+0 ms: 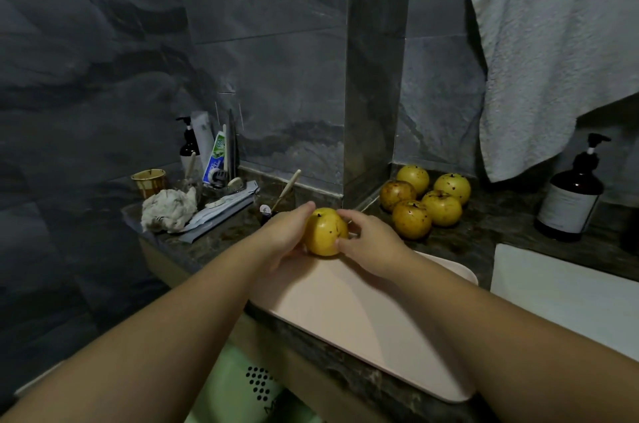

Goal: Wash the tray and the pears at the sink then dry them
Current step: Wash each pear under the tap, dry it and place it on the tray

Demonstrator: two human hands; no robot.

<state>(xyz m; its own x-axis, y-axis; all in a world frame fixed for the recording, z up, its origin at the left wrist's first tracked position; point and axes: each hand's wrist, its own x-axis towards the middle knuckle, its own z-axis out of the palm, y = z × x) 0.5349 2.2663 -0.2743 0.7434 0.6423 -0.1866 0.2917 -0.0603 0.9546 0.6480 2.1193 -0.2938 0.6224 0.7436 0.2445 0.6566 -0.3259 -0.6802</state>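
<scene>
A yellow speckled pear (325,232) is held between both hands at the far end of a pale pink tray (359,319) that lies on the dark stone counter. My left hand (287,236) curls around the pear's left side and my right hand (366,242) grips its right side with thumb and fingers. Several more yellow and brownish pears (427,199) sit together on the counter in the corner behind the tray. The white sink (560,291) shows at the right edge.
A grey towel (560,52) hangs at the upper right above a dark pump bottle (570,201). At the back left stand toiletries, a toothpaste tube (216,158), a cup (148,182) and a crumpled cloth (169,210). A green perforated basket (242,384) sits below the counter.
</scene>
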